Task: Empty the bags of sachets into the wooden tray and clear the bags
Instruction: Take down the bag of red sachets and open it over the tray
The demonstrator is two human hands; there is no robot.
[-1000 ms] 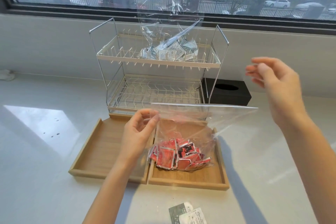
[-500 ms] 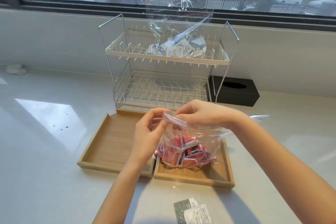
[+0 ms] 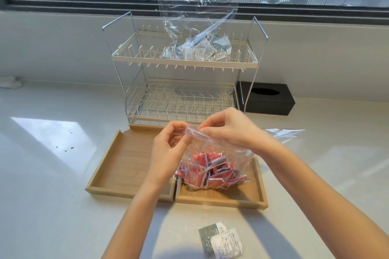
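Both hands pinch top edge of clear bag [image 3: 212, 153]: left hand [image 3: 168, 147], right hand [image 3: 227, 128]. Red sachets [image 3: 210, 172] hang below the pinch, resting in wooden tray [image 3: 221, 201] right compartment.

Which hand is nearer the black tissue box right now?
Right. The right hand pinches the bag's top edge just in front-left of the black tissue box. The left hand grips the same edge further left, over the wooden tray.
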